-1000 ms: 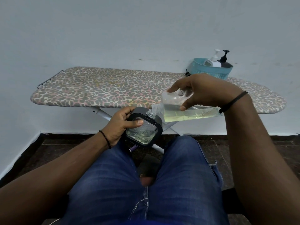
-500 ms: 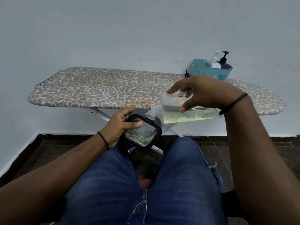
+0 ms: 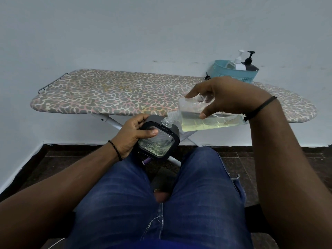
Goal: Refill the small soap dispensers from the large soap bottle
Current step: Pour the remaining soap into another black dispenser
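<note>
Above the person's lap, in front of the ironing board, the large soap bottle (image 3: 206, 116) lies almost on its side, its long axis running from the right hand down and leftward to its threaded neck (image 3: 169, 118). The neck meets the top edge of the small soap dispenser (image 3: 159, 139), a dark square-framed one with a clear face. Whether the neck sits inside a fill opening or only against the rim cannot be told. The pale yellow soap pools along the lower side of the bottle. The right hand (image 3: 226, 97) grasps the bottle from above, fingers curled over its upper wall and thumb on the near side. The left hand (image 3: 133, 134) clasps the dispenser from the left, thumb across its clear face, tilting it toward the bottle. The pour hangs on keeping the neck lined up with the dispenser's top, and the right hand governs that tilt. Against the earlier frames the arrangement is nearly unchanged: the same holds, the same tilt, the bottle and dispenser a touch higher in view. Beyond, a teal basket (image 3: 231, 73) on the leopard-print ironing board (image 3: 111, 92) holds a white pump bottle (image 3: 238, 62) and a black pump bottle (image 3: 249, 63).
</note>
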